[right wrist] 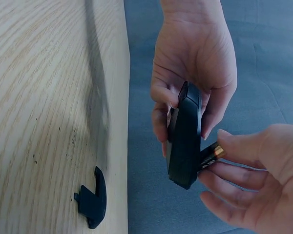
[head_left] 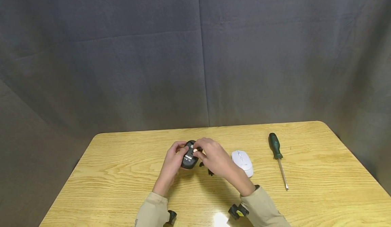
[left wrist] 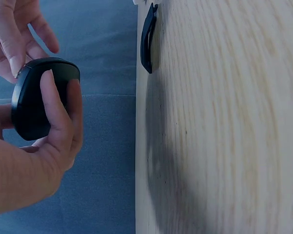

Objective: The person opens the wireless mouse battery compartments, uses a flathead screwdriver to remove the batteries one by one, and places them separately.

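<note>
A black computer mouse (head_left: 188, 161) is held above the table, its underside with a label turned up toward the head camera. My left hand (head_left: 172, 159) grips it by the sides, fingers and thumb wrapped around the body. At its underside, my right hand (head_left: 216, 157) pinches a black and copper-coloured battery (right wrist: 211, 156) between thumb and fingers. The battery sticks out at an angle from the mouse; its inner end is hidden in the right wrist view. Below, the black battery cover (right wrist: 94, 201) lies on the table.
Right of my right hand sits a white mouse (head_left: 242, 163). Farther right lies a screwdriver (head_left: 274, 146) with a green handle, its tip toward the front. The wooden table (head_left: 122, 172) ends at a grey curtain (head_left: 146, 67) behind.
</note>
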Demonstrator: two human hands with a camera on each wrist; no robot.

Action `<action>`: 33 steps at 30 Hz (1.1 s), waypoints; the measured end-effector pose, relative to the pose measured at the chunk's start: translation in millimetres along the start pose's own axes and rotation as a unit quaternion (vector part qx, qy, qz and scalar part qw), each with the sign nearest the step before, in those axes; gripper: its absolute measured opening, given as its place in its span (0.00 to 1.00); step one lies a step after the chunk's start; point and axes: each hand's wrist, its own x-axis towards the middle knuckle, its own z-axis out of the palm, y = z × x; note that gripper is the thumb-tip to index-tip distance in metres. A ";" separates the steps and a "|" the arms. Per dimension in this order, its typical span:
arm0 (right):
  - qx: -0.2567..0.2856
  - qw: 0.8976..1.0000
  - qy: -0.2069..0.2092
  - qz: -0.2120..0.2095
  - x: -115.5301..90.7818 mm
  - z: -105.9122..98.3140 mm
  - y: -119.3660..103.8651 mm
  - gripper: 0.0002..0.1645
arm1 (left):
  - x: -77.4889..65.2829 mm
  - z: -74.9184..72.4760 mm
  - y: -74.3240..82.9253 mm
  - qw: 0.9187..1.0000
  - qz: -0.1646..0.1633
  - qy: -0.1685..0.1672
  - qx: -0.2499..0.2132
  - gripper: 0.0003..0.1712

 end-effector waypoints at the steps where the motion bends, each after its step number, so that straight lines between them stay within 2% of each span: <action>1: 0.003 1.000 0.007 0.004 0.0 0.4 0.0 0.06 | 0.2 -0.1 0.0 1.000 0.000 0.000 -0.001 0.22; 5: 0.028 0.999 0.042 0.012 -0.7 0.7 -0.5 0.04 | 0.5 0.2 0.2 1.000 0.001 -0.001 -0.005 0.22; 9: 0.088 0.992 0.084 0.022 -0.6 -0.9 -2.6 0.04 | 0.5 1.2 -0.3 1.000 0.002 0.004 -0.006 0.22; 12: 0.143 0.982 0.115 0.053 0.1 -2.2 -4.7 0.04 | 0.4 1.8 -0.5 1.000 0.002 0.011 -0.010 0.22; 15: 0.204 0.965 0.133 0.095 0.8 -2.8 -5.2 0.05 | 0.4 2.1 -0.2 1.000 0.002 0.018 -0.013 0.23; 18: 0.261 0.947 0.137 0.129 1.6 -2.9 -4.4 0.06 | 0.8 1.9 0.0 1.000 -0.002 0.025 -0.013 0.23; 21: 0.296 0.934 0.134 0.151 1.9 -2.6 -3.0 0.08 | 1.3 1.7 -0.2 0.999 -0.006 0.033 -0.006 0.24; 29: 0.356 0.908 0.109 0.193 2.8 -0.7 5.3 0.06 | 2.8 0.0 -1.2 0.999 -0.004 0.050 0.009 0.24; 33: 0.366 0.902 0.104 0.203 2.7 -1.8 6.1 0.06 | 3.3 -1.3 -1.0 0.999 -0.004 0.050 0.014 0.24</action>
